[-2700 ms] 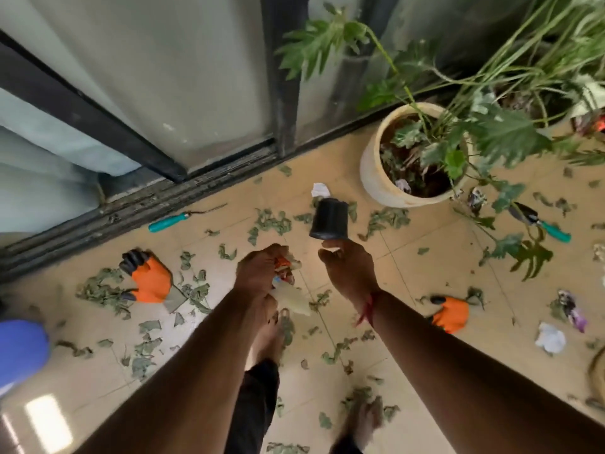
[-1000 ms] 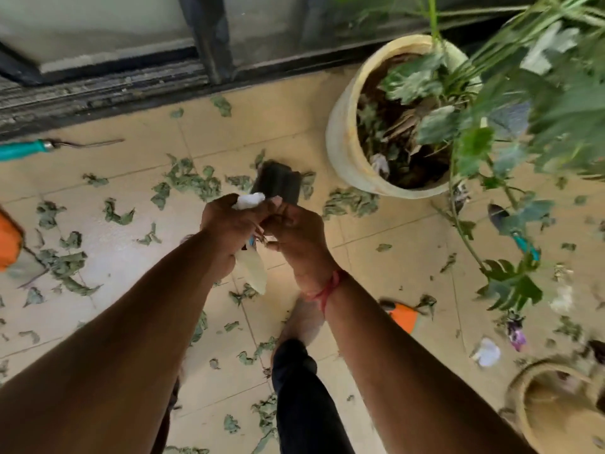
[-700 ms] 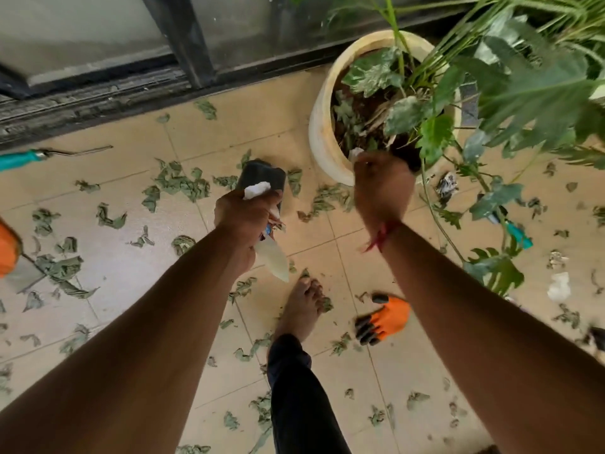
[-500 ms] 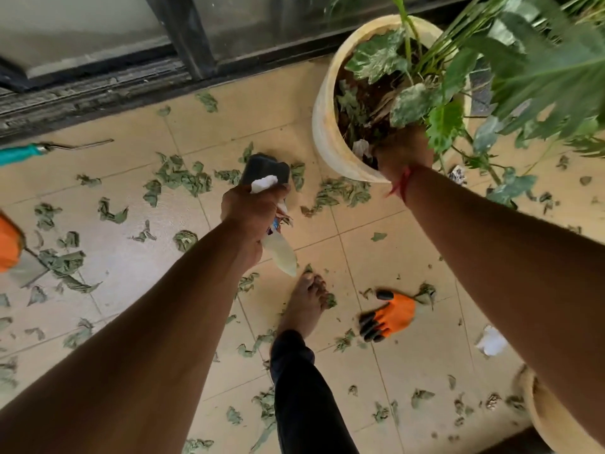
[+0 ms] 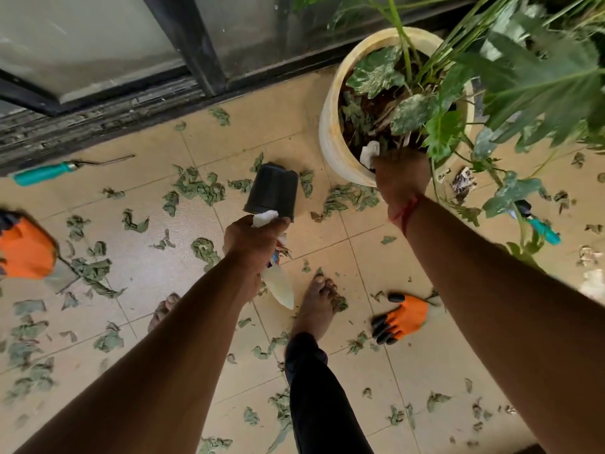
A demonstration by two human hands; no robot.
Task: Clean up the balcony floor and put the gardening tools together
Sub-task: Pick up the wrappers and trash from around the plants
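Observation:
My left hand (image 5: 255, 237) grips a small black plastic pot (image 5: 273, 191) by its rim, together with a crumpled white paper (image 5: 263, 218) and a pale plastic wrapper (image 5: 280, 285) that hangs below the fist. My right hand (image 5: 401, 178) reaches over the near rim of the cream planter (image 5: 330, 139) and pinches a white paper scrap (image 5: 370, 152) lying on the soil; its fingertips are hidden. Two orange gloves (image 5: 402, 317) (image 5: 24, 247) lie on the tiles. A teal-handled weeder (image 5: 45, 172) lies by the door track, and a teal-handled trowel (image 5: 540, 227) is under the leaves at right.
Torn green leaf scraps (image 5: 196, 188) are scattered over the beige tiles. More white and printed litter (image 5: 463, 183) lies right of the planter. The sliding door track (image 5: 82, 126) runs along the back. Large plant leaves (image 5: 540, 83) overhang the right side. My bare feet stand in the middle.
The black pot passed from my right hand to my left, which holds it with the litter. My right hand reached to the planter and closed on the paper scrap.

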